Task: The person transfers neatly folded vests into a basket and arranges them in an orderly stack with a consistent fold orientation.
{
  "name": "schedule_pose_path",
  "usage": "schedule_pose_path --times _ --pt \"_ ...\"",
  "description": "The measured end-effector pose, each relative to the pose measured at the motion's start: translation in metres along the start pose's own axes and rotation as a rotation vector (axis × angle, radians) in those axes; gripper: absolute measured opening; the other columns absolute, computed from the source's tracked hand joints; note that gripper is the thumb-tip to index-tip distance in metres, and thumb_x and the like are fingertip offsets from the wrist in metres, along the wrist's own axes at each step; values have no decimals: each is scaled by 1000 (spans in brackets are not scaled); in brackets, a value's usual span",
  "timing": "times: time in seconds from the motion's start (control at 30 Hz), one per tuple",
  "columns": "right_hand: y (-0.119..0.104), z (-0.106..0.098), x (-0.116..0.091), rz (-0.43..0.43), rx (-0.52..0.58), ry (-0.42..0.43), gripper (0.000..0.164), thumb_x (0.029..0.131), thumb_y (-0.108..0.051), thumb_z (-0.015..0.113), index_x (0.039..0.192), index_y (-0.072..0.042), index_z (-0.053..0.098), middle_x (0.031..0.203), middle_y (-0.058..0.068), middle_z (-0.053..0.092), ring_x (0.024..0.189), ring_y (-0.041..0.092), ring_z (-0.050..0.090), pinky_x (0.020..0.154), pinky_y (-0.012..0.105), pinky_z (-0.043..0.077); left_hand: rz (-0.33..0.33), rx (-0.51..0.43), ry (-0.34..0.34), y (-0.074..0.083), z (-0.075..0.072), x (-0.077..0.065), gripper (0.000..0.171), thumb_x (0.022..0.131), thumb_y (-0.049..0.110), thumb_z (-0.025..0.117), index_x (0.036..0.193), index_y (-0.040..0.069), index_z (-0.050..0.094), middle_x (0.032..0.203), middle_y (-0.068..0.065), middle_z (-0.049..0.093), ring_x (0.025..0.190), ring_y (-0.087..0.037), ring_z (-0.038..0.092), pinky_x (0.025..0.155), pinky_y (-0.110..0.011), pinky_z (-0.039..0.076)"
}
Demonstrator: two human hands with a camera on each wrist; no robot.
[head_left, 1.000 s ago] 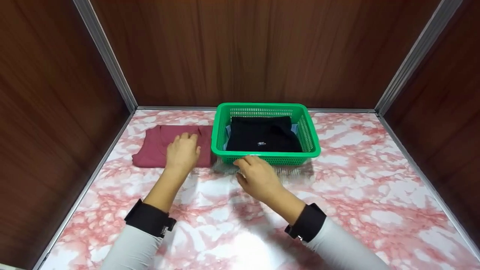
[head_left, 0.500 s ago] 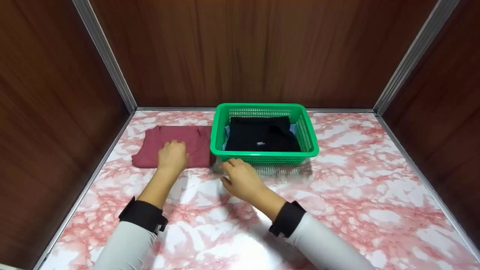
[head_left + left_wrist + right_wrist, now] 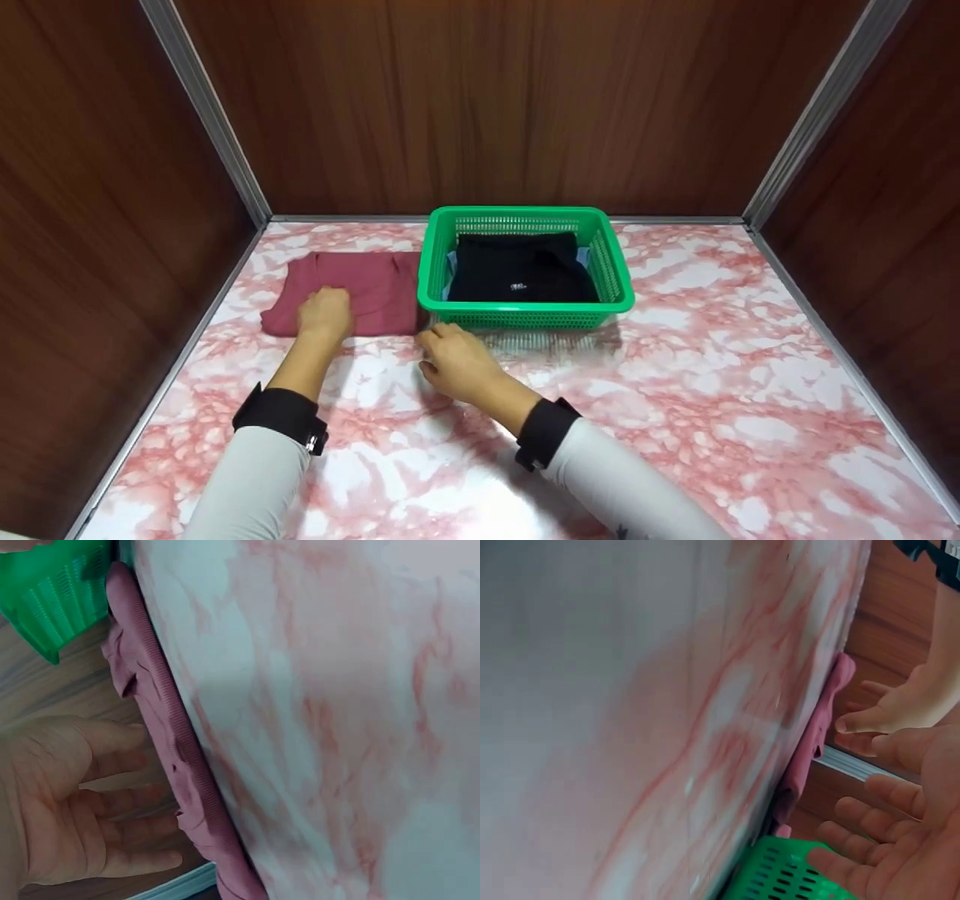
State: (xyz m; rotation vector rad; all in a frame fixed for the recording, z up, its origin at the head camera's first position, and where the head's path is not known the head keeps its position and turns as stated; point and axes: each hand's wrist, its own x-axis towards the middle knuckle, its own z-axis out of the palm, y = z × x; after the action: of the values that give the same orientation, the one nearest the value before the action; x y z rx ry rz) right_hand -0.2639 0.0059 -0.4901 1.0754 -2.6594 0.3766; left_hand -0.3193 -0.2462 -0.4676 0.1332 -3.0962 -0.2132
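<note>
A folded dark pink garment (image 3: 375, 292) lies flat on the table, left of a green plastic basket (image 3: 525, 307). My left hand (image 3: 325, 313) is over the garment's front part; in the left wrist view its fingers (image 3: 131, 829) reach out loosely with nothing between them, close to the cloth. By the basket's front left corner is my right hand (image 3: 459, 364), low over the table and near the garment's front right corner. The right wrist view shows its fingers (image 3: 885, 821) loosely bent and holding nothing. Inside the basket lies a folded black garment (image 3: 521, 266) with a small white mark.
Light blue cloth (image 3: 583, 256) shows at the edges beneath the black garment. The table (image 3: 720, 375) has a red and white marbled surface. Dark wood-look panels (image 3: 480, 105) with metal edge strips stand behind and on both sides.
Both hands have moved left: the left hand across the pink garment and toward its front edge, the right hand from the basket's front toward its left corner. The garments and basket stay in place.
</note>
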Motion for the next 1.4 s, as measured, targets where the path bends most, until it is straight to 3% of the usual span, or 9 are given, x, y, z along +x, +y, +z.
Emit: schedule_pose_path --times 0.3,0.6,0.77,1.1,1.4 --pt "-11 14 21 46 -12 -112 40 96 -29 68 132 -10 62 128 9 63 115 27 62 96 40 55 -34 8 -53 -5 10 4 32 96 1 46 118 -9 68 120 -35 66 109 -52 65 83 -66 55" --pt "-10 24 36 58 11 -191 51 101 -35 62 143 -8 55 154 15 48 133 33 56 108 44 49 -60 -40 -101 -5 13 1 34 97 -2 43 119 -9 67 124 -35 64 114 -52 63 89 -65 54" --pt "-9 28 42 118 36 -251 58 102 -40 61 149 -8 50 161 12 40 138 32 52 112 44 45 -66 -51 -109 -3 13 2 34 98 -3 41 119 -9 67 125 -34 64 115 -51 63 91 -63 53" --pt "-7 33 47 160 33 -351 63 105 -42 55 156 -8 42 165 10 34 145 27 45 116 40 41 -66 -53 -118 0 13 4 36 100 -3 37 119 -11 67 125 -34 64 113 -51 64 90 -63 54" --pt "-5 34 49 153 -35 -353 56 103 -41 56 149 -10 50 160 9 43 138 27 53 111 41 46 -62 -40 -156 1 8 0 36 101 -5 37 121 -11 66 127 -35 63 114 -52 63 88 -64 55"
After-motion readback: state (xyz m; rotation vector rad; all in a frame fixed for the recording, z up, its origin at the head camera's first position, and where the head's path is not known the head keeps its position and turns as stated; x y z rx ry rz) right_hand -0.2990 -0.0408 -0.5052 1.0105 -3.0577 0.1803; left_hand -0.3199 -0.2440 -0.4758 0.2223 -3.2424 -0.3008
